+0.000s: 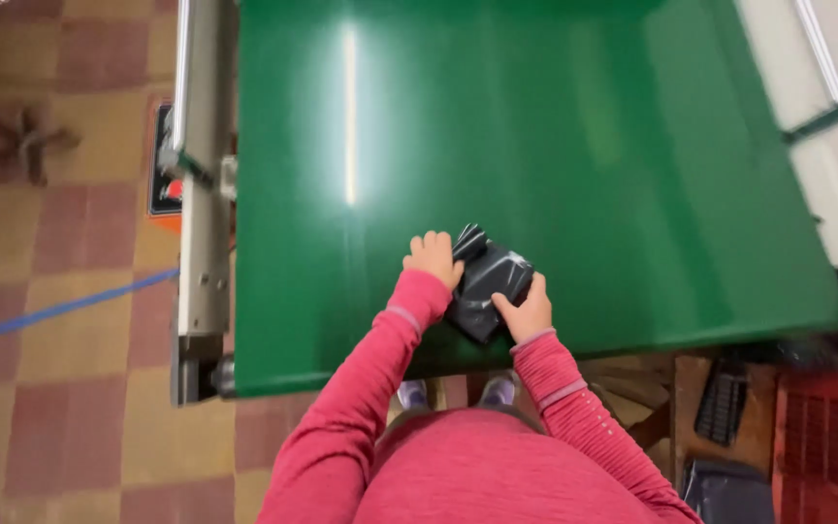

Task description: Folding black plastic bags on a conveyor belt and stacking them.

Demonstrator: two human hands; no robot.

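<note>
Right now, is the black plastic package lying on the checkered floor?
No, the black plastic package rests on the green belt surface, held between the left hand and right hand.

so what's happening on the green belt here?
A person in pink sleeves has both hands on a small black plastic-wrapped package lying near the close edge of a green conveyor belt. The left hand presses its left side, the right hand grips its right corner. The rest of the belt shows only glare.

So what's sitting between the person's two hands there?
A small black plastic-wrapped package on the green belt, gripped between left hand and right hand, in the head view.
</note>
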